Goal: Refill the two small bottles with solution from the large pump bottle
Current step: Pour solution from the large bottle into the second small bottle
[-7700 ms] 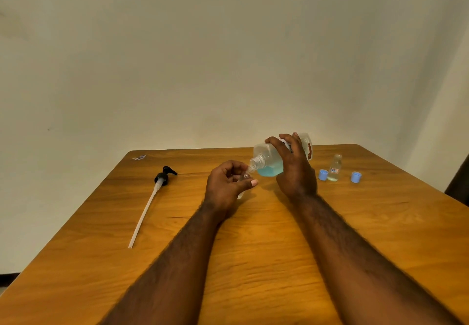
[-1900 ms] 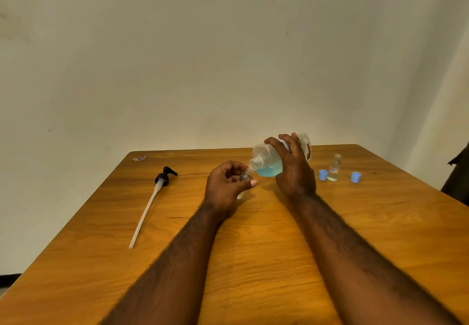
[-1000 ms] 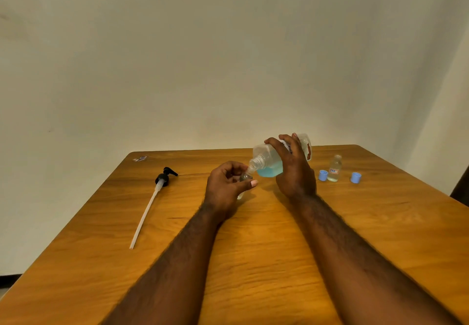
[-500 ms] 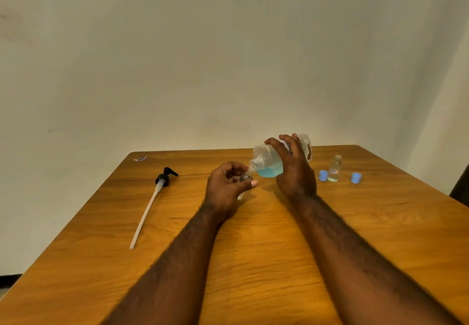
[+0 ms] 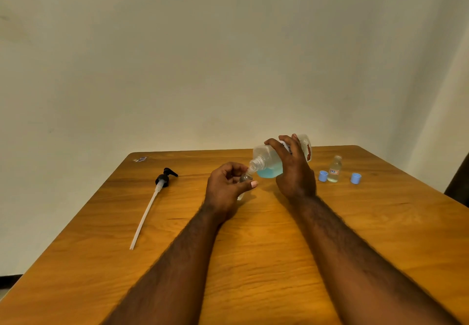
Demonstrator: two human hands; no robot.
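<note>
So this is mid-pour on the first of the two little ones. My right hand (image 5: 294, 170) is wrapped over the big clear plastic bottle with the blue solution (image 5: 266, 162), fingers curled across its top side, tipped nearly flat so its open threaded neck points down and left. My left hand (image 5: 225, 187) has the tiny clear bottle (image 5: 244, 178) pinched between thumb and fingers, held just above the wooden table (image 5: 253, 248), its mouth right up against the big bottle's neck. My fingers hide most of it, so I honestly can't tell how full it is.

The blue stuff sits low in the big bottle's belly and I can't see a stream, so I reckon it needs a bit more tilt, slowly. The small mouth is way narrower than the neck above it, so spilling over my thumb is the obvious risk.

The other small clear bottle with the little label (image 5: 334, 170) stands uncapped off to the right, between two light blue plastic caps (image 5: 323, 175) (image 5: 355, 178). The black pump head with its long white dip tube (image 5: 162, 181) lies well off to the left.

Next up, I'd say: level the big bottle, set this one down, cap it, then do the second.
</note>
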